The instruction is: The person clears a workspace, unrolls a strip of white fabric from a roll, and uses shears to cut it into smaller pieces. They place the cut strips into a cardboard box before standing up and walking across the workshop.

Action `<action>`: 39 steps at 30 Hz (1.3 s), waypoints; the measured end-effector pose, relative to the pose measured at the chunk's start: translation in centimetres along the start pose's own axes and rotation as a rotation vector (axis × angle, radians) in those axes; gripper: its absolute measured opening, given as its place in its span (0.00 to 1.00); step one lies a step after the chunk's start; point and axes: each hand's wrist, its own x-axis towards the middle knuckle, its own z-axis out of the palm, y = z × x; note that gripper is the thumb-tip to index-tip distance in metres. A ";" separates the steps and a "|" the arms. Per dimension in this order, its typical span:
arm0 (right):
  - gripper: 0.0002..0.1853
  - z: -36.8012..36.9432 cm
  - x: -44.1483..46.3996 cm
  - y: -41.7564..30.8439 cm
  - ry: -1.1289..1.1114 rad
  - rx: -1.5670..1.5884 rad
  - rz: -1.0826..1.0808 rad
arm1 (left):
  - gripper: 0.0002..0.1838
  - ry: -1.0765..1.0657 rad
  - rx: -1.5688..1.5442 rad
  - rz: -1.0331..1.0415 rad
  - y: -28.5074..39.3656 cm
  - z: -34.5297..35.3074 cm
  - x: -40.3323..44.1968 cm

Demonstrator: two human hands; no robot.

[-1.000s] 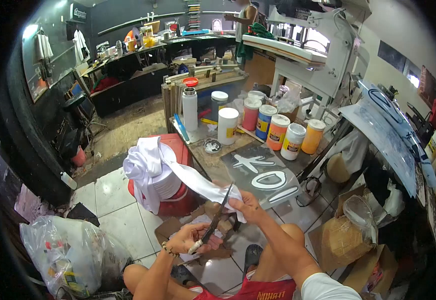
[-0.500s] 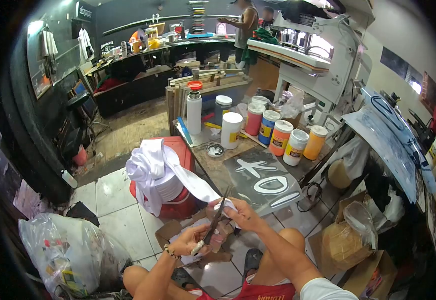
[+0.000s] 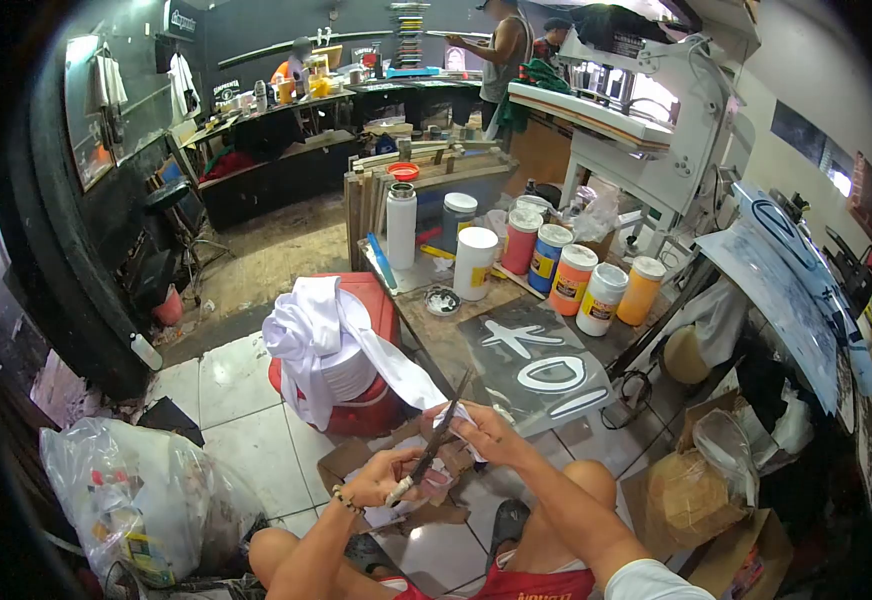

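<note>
L hand (image 3: pixel 384 480) clamped on long dark-bladed knife (image 3: pixel 437 440), near side of red plastic box (image 3: pixel 380 308) | R hand (image 3: pixel 490 433), apart from L, pinches glossy white cloth strip (image 3: pixel 394 370) by knife, prob. for tension | strip runs up to white cloth bundle (image 3: pixel 301 322) atop box, likely for easy reach
</note>
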 end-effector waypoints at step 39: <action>0.15 -0.9 3.5 3.7 0.625 0.401 -0.039 | 0.47 0.121 0.031 -0.028 -0.3 -3.3 -2.5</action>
